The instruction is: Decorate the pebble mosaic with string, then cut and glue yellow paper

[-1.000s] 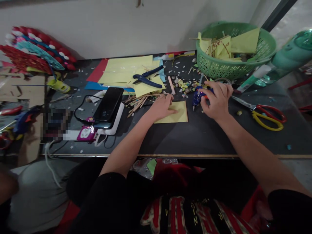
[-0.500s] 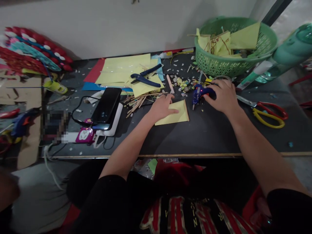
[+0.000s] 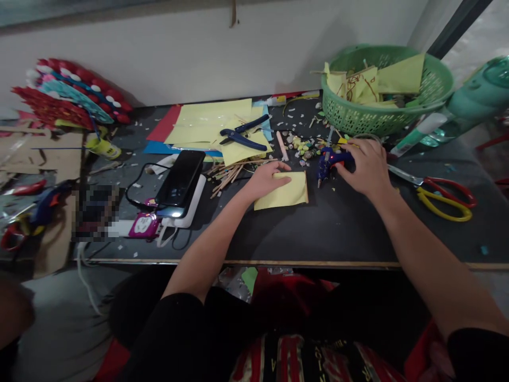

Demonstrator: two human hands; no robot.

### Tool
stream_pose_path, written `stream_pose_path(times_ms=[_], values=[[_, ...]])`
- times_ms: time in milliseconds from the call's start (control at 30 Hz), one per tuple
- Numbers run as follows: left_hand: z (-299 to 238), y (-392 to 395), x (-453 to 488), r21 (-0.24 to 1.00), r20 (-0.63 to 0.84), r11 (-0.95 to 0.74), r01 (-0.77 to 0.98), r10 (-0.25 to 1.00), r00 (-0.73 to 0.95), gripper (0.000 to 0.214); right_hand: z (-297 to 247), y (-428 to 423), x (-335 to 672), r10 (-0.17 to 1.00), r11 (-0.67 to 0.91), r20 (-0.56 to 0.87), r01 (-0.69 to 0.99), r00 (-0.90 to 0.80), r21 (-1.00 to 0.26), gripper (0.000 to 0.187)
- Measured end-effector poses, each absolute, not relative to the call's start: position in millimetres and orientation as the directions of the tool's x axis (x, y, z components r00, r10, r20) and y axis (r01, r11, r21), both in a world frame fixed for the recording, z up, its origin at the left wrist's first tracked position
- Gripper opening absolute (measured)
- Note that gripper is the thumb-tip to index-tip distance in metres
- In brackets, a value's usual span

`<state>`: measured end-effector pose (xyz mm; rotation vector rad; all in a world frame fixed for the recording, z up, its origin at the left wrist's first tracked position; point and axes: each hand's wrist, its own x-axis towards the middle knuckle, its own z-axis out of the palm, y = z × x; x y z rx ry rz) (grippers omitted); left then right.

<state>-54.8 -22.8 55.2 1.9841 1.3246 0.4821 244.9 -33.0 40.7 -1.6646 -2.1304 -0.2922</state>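
A piece of yellow paper, with a thin wooden stick along its right edge, lies before me on the dark table. My left hand grips its upper left part, thumb on top and fingers curled by the back edge. My right hand is closed round the handle of a blue glue gun, whose nozzle points down toward the table, right of the paper. Palm and fingers partly hide the handle. Just behind lie a pale pink stick and small pebble-like bits.
Blue pliers rest on yellow sheets. Thin sticks, a phone and a power strip are left. Right are scissors, a green basket and a bottle. Another person sits far left.
The view has tilted, so everything sits a little lower in the picture. Both hands keep nearly the same places, on the paper and the glue gun.
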Motion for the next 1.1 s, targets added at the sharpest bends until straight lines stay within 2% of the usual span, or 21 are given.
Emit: stream_pose_path(times_ms=[100,167,233,367,433,500,600,667,733,800,933,1100], values=[[57,-23,-56,0.764,-0.056,-0.211,0.609,0.92,0.389,0.038,42,-33,244,0.845,0.289,0.498,0.95,-0.196,-0.116,0.04],[54,-22,-56,0.736,-0.04,-0.234,0.636,0.922,0.386,0.038,44,-35,242,0.83,0.308,0.521,0.942,-0.199,-0.131,0.036],[49,-20,-57,0.634,-0.002,-0.331,0.699,0.903,0.429,0.038,44,-38,238,0.816,0.343,0.533,0.93,-0.224,-0.135,0.032],[40,-17,-57,0.347,0.182,-0.57,0.745,0.82,0.543,0.04,42,-43,226,0.793,0.447,0.514,0.886,-0.327,-0.126,0.027],[39,-20,-54,0.299,0.243,-0.614,0.73,0.789,0.564,0.036,43,-45,219,0.775,0.502,0.496,0.858,-0.392,-0.107,0.027],[39,-25,-48,0.288,0.239,-0.621,0.729,0.784,0.573,0.037,47,-48,211,0.745,0.56,0.483,0.825,-0.461,-0.077,0.026],[38,-32,-40,0.247,0.18,-0.615,0.749,0.788,0.589,0.056,57,-58,197,0.739,0.593,0.414,0.805,-0.531,-0.027,0.03],[35,-36,-36,0.209,0.146,-0.63,0.748,0.776,0.614,0.064,66,-71,186,0.82,0.504,0.323,0.864,-0.473,-0.015,0.035],[34,-36,-35,0.188,0.11,-0.638,0.746,0.769,0.63,0.065,73,-87,173,0.935,0.295,0.217,0.955,-0.28,-0.041,0.039],[34,-35,-34,0.186,0.069,-0.634,0.751,0.77,0.634,0.067,78,-101,160,0.99,0.117,0.089,0.99,-0.11,-0.083,0.038],[36,-33,-35,0.197,0.039,-0.635,0.747,0.767,0.641,0.068,79,-111,137,0.997,-0.078,-0.028,0.993,0.076,-0.089,0.039],[34,-32,-38,0.218,0.086,-0.647,0.731,0.759,0.646,0.072,71,-103,120,0.989,-0.146,-0.046,0.984,0.142,-0.1,0.034]])
